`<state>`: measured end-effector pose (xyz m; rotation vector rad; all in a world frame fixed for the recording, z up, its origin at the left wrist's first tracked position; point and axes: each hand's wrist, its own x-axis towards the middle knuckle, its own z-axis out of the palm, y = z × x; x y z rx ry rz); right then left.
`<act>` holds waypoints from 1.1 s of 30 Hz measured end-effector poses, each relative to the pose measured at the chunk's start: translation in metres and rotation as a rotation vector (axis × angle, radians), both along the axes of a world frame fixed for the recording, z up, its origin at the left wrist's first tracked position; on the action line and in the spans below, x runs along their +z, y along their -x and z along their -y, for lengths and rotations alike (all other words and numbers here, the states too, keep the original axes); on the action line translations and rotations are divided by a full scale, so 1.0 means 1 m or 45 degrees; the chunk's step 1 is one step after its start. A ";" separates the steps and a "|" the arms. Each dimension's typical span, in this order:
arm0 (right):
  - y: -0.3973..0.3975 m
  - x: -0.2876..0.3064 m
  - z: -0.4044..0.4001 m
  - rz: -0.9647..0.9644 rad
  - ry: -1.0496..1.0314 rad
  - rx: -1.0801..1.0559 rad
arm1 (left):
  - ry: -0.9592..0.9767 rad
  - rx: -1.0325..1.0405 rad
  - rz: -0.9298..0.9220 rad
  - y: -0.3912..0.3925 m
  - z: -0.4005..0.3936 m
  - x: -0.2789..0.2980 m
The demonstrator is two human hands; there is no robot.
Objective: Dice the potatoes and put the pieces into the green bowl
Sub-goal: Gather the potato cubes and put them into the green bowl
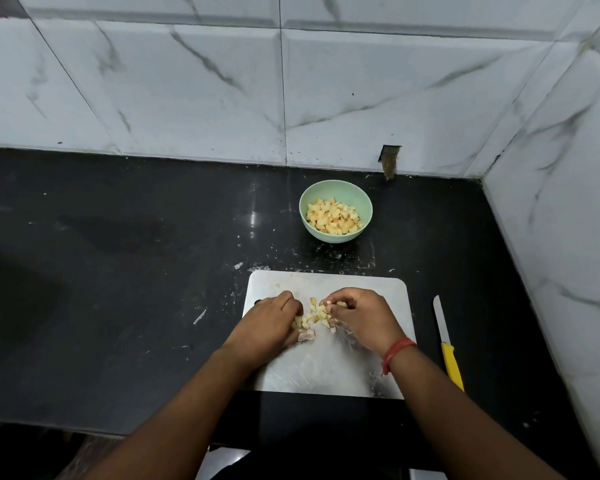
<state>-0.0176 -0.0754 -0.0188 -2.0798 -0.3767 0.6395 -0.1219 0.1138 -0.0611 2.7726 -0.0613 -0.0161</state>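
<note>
Now potato pieces [317, 311] between left hand [269, 322], right hand [362, 315]

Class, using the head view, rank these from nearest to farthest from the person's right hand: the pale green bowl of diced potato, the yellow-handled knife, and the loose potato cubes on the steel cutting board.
Measured from the right hand:
1. Loose potato cubes on the steel cutting board, at its fingertips.
2. Yellow-handled knife, on the black counter to its right.
3. Pale green bowl, beyond the board, near the wall.
</note>
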 end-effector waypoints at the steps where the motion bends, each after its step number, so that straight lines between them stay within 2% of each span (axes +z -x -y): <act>1: 0.000 0.003 0.002 -0.094 -0.064 -0.050 | 0.028 0.002 0.007 -0.001 0.000 0.000; 3: -0.001 0.011 0.003 -0.242 -0.208 -0.131 | 0.077 0.016 0.014 -0.002 -0.001 0.001; 5: -0.005 0.022 0.003 -0.284 -0.309 -0.168 | 0.105 0.020 0.012 -0.003 -0.001 0.004; 8: -0.025 0.039 -0.005 -0.237 -0.425 -0.176 | 0.169 0.020 0.001 -0.007 -0.001 0.008; 10: -0.047 0.051 -0.015 -0.096 -0.423 -0.197 | 0.260 0.078 -0.004 -0.013 0.000 0.014; 14: -0.098 0.065 -0.042 0.429 -0.135 -0.212 | 0.542 0.263 0.121 -0.045 0.002 0.037; 16: -0.118 0.061 -0.055 0.677 0.165 0.042 | 0.647 0.336 0.199 -0.068 0.003 0.052; 18: -0.130 0.056 -0.064 0.773 0.497 0.304 | 0.684 0.370 0.268 -0.088 -0.001 0.063; 19: -0.132 0.055 -0.067 0.799 0.551 0.323 | 0.676 0.371 0.290 -0.096 -0.002 0.066; 25: -0.112 0.052 -0.060 0.964 0.184 0.117 | 0.751 0.420 0.323 -0.104 -0.007 0.058; 28: -0.085 0.042 -0.050 0.962 0.009 0.082 | 0.761 0.457 0.297 -0.093 -0.007 0.047; 30: -0.065 0.028 -0.042 0.907 -0.009 0.139 | 0.743 0.493 0.257 -0.080 -0.008 0.039; 33: -0.040 0.002 -0.032 0.814 0.130 0.303 | 0.623 0.512 0.188 -0.055 -0.011 0.025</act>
